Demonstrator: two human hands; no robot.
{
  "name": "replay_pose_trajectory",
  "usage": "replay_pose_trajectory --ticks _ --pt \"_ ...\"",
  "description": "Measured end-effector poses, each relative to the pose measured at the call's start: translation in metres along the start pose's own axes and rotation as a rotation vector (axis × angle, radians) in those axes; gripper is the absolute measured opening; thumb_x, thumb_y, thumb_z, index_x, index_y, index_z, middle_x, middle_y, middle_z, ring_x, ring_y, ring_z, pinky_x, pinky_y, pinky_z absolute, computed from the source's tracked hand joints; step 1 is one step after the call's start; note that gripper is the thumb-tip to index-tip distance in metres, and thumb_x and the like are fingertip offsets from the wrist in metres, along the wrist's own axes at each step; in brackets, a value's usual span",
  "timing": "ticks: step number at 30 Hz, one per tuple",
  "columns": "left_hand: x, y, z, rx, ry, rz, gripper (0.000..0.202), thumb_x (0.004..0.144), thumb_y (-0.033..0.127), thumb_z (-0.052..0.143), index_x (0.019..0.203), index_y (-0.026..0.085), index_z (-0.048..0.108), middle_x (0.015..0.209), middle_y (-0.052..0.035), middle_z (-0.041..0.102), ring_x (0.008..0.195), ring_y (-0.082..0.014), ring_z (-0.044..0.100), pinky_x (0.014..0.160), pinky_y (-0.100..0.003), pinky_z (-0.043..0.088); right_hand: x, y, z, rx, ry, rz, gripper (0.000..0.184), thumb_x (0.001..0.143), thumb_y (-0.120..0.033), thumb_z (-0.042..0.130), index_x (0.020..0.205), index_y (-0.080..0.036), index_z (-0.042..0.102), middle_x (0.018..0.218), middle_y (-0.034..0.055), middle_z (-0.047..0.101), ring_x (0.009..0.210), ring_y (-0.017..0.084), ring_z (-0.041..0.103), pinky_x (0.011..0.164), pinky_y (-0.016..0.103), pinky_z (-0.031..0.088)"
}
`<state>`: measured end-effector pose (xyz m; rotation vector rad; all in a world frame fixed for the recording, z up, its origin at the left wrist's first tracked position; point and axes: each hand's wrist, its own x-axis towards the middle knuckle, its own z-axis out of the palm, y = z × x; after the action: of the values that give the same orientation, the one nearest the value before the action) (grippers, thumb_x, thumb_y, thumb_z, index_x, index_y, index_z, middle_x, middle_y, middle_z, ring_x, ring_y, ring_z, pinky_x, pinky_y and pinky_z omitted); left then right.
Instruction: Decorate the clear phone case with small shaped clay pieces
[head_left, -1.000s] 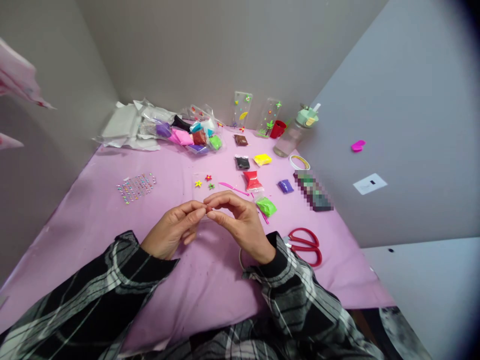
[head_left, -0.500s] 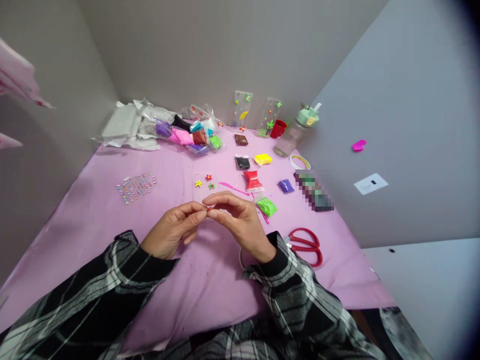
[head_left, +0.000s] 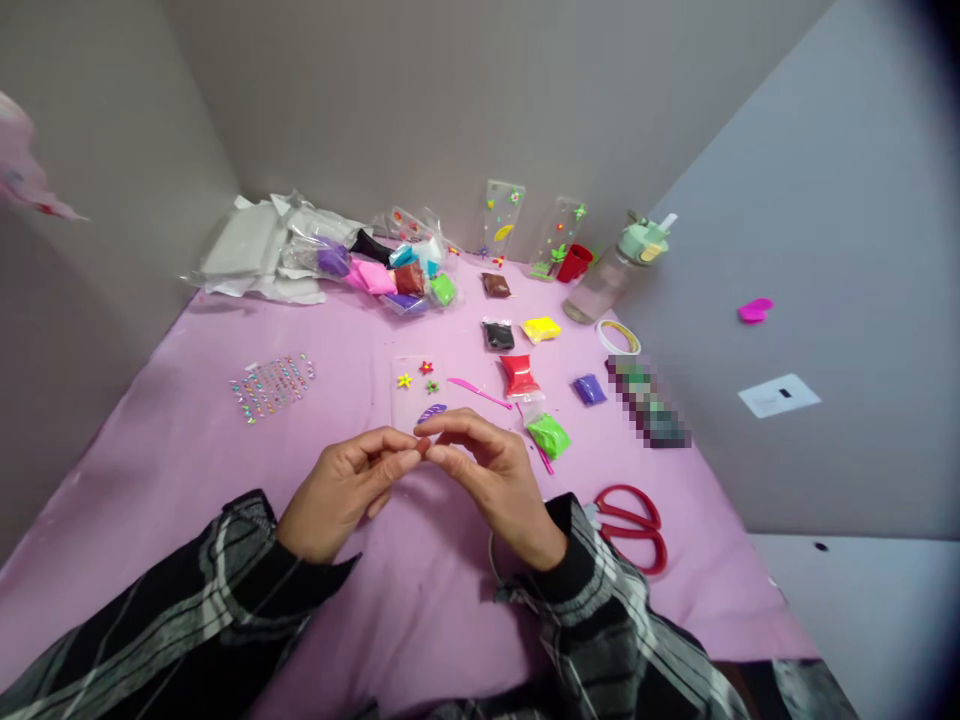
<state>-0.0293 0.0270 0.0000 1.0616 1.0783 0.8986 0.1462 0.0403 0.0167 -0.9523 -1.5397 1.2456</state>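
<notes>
Between the fingertips of both hands is a small reddish-brown piece of clay (head_left: 424, 447). My left hand (head_left: 341, 490) pinches it from the left with thumb and index finger. From the right, my right hand (head_left: 491, 475) pinches the same piece, its index finger arched over the top. Just beyond the fingers lies a clear phone case (head_left: 409, 405) bearing small yellow, red and green clay flowers and a purple striped shape, partly hidden by my right hand. A pink plastic modelling knife (head_left: 480, 392) and a green clay packet (head_left: 550, 436) lie beyond my right hand.
Red-handled scissors (head_left: 634, 530) lie right of my right wrist. Red (head_left: 519, 376), black, yellow, brown and purple clay packets are spread behind. A gem sticker sheet (head_left: 274, 387) lies left. A water bottle (head_left: 611, 270), a tape roll (head_left: 619, 337) and decorated cases (head_left: 504, 220) stand or lie farther back.
The view has shifted, so everything sits slightly lower. The clay piece shows more between my fingertips, and the purple shape on the case has come into sight. Both hands keep their pinch.
</notes>
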Motion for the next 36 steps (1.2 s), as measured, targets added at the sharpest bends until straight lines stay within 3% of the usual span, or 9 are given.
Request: replay_pose_trajectory --ticks 3,6,8,12,20,24,28,32,36 --pt "-0.002 0.002 0.001 0.139 0.069 0.092 0.022 0.078 0.039 0.070 0.079 0.018 0.069 0.053 0.0096 0.037 0.044 -0.0077 0.032 0.045 -0.021 0.028 0.001 0.000 0.000 0.040 -0.016 0.040 0.007 0.088 -0.023 0.070 0.092 -0.024 0.076 0.093 0.0023 0.071 0.094 0.017 0.064 0.088 0.033 0.051" --pt "-0.006 0.000 0.001 0.286 0.191 0.228 0.019 0.073 0.031 0.077 0.088 0.020 0.071 0.052 0.0116 0.032 0.046 -0.0082 0.034 0.049 -0.021 0.032 0.002 -0.002 -0.001 0.147 -0.021 0.148 0.007 0.087 -0.024 0.071 0.093 -0.023 0.076 0.091 0.0017 0.071 0.087 0.015 0.066 0.084 0.030 0.053" --pt "-0.008 -0.003 0.000 0.365 0.226 0.320 0.025 0.078 0.028 0.076 0.102 0.026 0.071 0.054 0.0114 0.034 0.045 -0.0084 0.034 0.049 -0.021 0.033 0.003 -0.004 -0.002 0.232 -0.021 0.233 0.008 0.086 -0.022 0.072 0.093 -0.023 0.075 0.089 0.0010 0.072 0.082 0.013 0.068 0.079 0.027 0.054" --pt "-0.007 -0.008 -0.006 0.494 0.174 0.460 0.035 0.086 0.027 0.069 0.120 0.036 0.067 0.058 0.0096 0.040 0.044 -0.0089 0.038 0.047 -0.020 0.035 0.004 -0.003 -0.003 0.388 -0.039 0.359 0.013 0.082 -0.018 0.076 0.095 -0.022 0.074 0.084 -0.0004 0.074 0.079 0.011 0.070 0.077 0.023 0.057" --pt "-0.001 0.000 -0.008 0.590 0.123 0.529 0.029 0.087 0.023 0.067 0.112 0.036 0.072 0.065 0.0037 0.064 0.047 -0.0119 0.059 0.046 -0.019 0.047 0.008 0.002 -0.003 0.375 -0.059 0.466 0.028 0.079 -0.021 0.080 0.105 -0.024 0.070 0.085 -0.0035 0.072 0.077 0.007 0.069 0.076 0.017 0.054" --pt "0.000 -0.003 -0.008 0.591 0.135 0.519 0.028 0.087 0.021 0.067 0.109 0.036 0.071 0.066 0.0038 0.069 0.047 -0.0125 0.061 0.045 -0.019 0.050 0.008 0.005 -0.001 0.268 -0.055 0.428 0.033 0.077 -0.022 0.081 0.108 -0.026 0.069 0.086 -0.0032 0.073 0.078 0.009 0.069 0.075 0.019 0.054" --pt "0.004 -0.010 -0.014 0.611 0.079 0.491 0.033 0.089 0.022 0.065 0.117 0.038 0.066 0.080 0.0024 0.076 0.061 -0.0156 0.070 0.055 -0.021 0.056 0.007 0.008 -0.001 0.090 -0.015 0.343 0.028 0.084 -0.024 0.075 0.111 -0.027 0.067 0.087 -0.0012 0.074 0.078 0.012 0.068 0.074 0.023 0.055" --pt "0.012 -0.018 -0.024 0.751 0.138 0.420 0.022 0.091 0.027 0.064 0.111 0.033 0.070 0.076 0.0011 0.070 0.060 -0.0155 0.067 0.056 -0.023 0.054 0.005 0.011 -0.006 -0.246 0.024 0.174 0.014 0.093 -0.021 0.063 0.105 -0.026 0.068 0.091 0.0006 0.070 0.082 0.014 0.065 0.074 0.025 0.053" --pt "0.022 -0.021 -0.025 0.876 0.172 0.415 0.021 0.095 0.031 0.056 0.110 0.028 0.070 0.074 -0.0007 0.066 0.060 -0.0157 0.065 0.056 -0.025 0.053 0.004 0.015 -0.008 -0.387 -0.031 0.082 0.014 0.096 -0.014 0.055 0.100 -0.023 0.066 0.091 0.0027 0.069 0.084 0.015 0.064 0.074 0.027 0.052"
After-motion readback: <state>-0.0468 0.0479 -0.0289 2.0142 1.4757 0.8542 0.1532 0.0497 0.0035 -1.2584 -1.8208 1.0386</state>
